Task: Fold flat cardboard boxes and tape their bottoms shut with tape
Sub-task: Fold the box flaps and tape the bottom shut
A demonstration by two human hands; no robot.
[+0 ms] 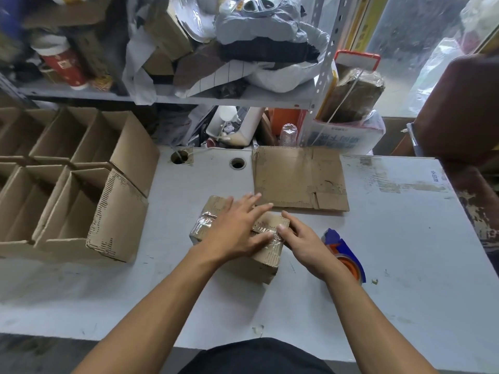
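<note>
A small cardboard box stands bottom-up on the grey table, with clear tape running across its closed flaps. My left hand lies flat on top of the box, fingers straight and spread, pressing on the tape. My right hand presses the box's right edge, with the thumb on the tape end and the fingers partly bent. A blue and orange tape dispenser lies on the table just right of my right hand. A flat, unfolded cardboard box lies behind the small box.
Several folded open boxes stand packed together at the table's left side. Two round cable holes sit near the far edge. Behind the table is a cluttered metal shelf. A dark brown chair stands at the right.
</note>
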